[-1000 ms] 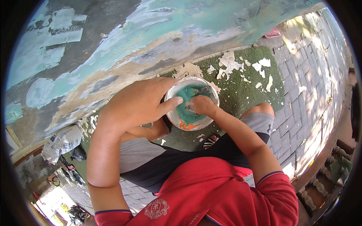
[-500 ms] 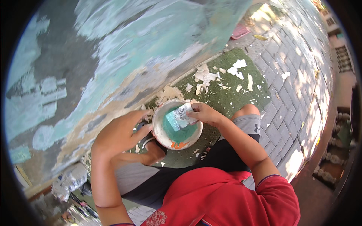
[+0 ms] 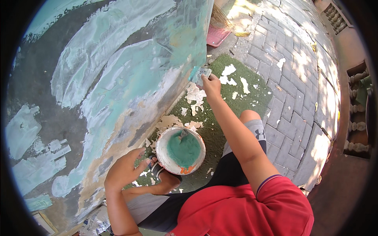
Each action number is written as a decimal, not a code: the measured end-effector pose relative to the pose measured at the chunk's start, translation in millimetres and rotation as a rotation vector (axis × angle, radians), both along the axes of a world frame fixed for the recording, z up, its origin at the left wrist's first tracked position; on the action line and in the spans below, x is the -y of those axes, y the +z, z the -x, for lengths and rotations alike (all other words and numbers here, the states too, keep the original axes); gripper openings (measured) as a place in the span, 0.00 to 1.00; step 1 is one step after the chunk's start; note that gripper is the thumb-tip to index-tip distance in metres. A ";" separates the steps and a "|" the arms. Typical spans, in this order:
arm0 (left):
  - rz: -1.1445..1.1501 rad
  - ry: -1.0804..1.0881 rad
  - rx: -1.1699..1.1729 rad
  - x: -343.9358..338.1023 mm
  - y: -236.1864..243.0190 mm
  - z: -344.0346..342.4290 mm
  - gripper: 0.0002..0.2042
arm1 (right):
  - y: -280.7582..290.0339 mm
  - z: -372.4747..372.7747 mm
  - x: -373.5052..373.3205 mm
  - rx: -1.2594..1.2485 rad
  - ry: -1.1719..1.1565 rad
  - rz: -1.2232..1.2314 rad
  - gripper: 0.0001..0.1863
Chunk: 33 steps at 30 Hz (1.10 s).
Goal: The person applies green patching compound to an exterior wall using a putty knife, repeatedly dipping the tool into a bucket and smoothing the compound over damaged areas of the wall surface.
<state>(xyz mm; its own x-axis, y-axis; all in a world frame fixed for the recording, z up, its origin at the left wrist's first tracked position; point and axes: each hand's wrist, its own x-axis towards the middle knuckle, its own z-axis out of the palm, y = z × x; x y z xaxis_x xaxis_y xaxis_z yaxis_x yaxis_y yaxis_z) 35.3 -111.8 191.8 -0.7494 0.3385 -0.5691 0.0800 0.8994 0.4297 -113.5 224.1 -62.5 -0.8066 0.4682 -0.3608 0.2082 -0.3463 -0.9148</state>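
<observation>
My right hand [image 3: 212, 85] grips a flat, rectangular putty scraper [image 3: 202, 74] smeared with pale green. The scraper's edge is against the low part of the patchy wall [image 3: 118, 70], close to its far corner. Below my right hand stands a round white bucket [image 3: 160, 149] with green putty [image 3: 183, 149] inside. A grey, coated tool [image 3: 183, 135] sticks out of the putty at the bucket's far side. To the left of the bucket, my left hand [image 3: 126, 167] is held with its fingers apart and nothing in it, near my sandalled foot [image 3: 167, 181].
Flakes of peeled paint [image 3: 193, 96] lie over a green mat [image 3: 252, 96] along the wall's foot. A pink dustpan [image 3: 217, 36] and a broom [image 3: 220, 17] stand past the wall's corner. Grey pavers [image 3: 287, 118] run along the right. A printed bag [image 3: 96, 221] lies at lower left.
My right hand has lifted the scraper out of the bucket and carried it up and forward to the wall. My left hand has drawn back slightly from the rim. The view has shifted.
</observation>
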 end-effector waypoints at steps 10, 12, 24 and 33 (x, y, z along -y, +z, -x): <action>0.003 0.012 -0.007 3.0 2.0 -2.7 0.25 | 86.5 61.8 27.4 -0.148 -0.029 -0.094 0.12; -0.005 0.013 -0.012 4.3 2.0 -4.0 0.25 | 100.6 53.4 18.8 -0.206 -0.101 -0.085 0.12; -0.025 -0.001 -0.029 6.7 5.5 -6.5 0.25 | 23.1 56.1 8.0 0.004 -0.115 -0.738 0.14; -0.015 0.060 -0.001 8.4 9.6 -7.9 0.26 | 128.1 26.5 -5.4 -0.130 -0.114 -0.624 0.16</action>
